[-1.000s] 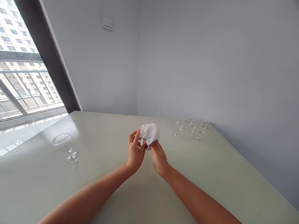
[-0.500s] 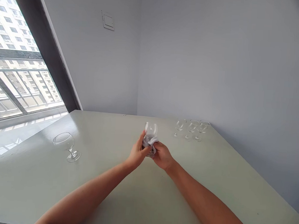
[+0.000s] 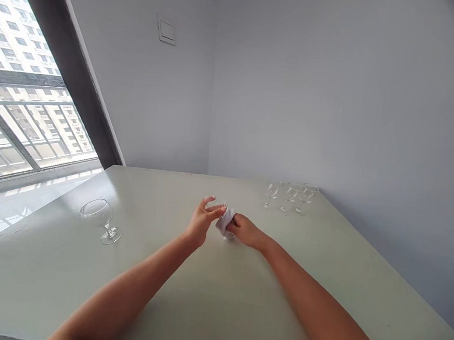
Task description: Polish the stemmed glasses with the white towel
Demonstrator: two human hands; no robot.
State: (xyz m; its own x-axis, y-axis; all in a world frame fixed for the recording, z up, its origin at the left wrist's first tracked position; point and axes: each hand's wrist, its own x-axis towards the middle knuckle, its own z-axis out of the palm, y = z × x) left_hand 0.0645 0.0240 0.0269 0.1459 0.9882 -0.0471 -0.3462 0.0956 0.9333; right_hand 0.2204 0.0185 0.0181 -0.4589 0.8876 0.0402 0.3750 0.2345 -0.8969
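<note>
A clear stemmed glass (image 3: 228,237) is held over the middle of the table, tilted with its bowl to the left. My left hand (image 3: 199,224) curls its thumb and fingers around the bowl, hiding much of it. A white cloth (image 3: 225,220) is wrapped about the lower part of the glass. Pinching that cloth from the right side is my right hand (image 3: 249,231); its fingertips are partly covered by the fabric. Another stemmed glass (image 3: 108,232) stands on the table to the left, apart from both hands.
Three stemmed glasses (image 3: 291,195) stand together toward the back right of the pale table (image 3: 208,305). Grey walls (image 3: 272,90) meet behind the table. A window with railings (image 3: 34,123) is at the left, and a switch (image 3: 167,32) is on the wall.
The held glass has gone from upright to tilted leftward. My left hand has shifted left with its grip changed on the bowl, and the cloth now wraps the lower part.
</note>
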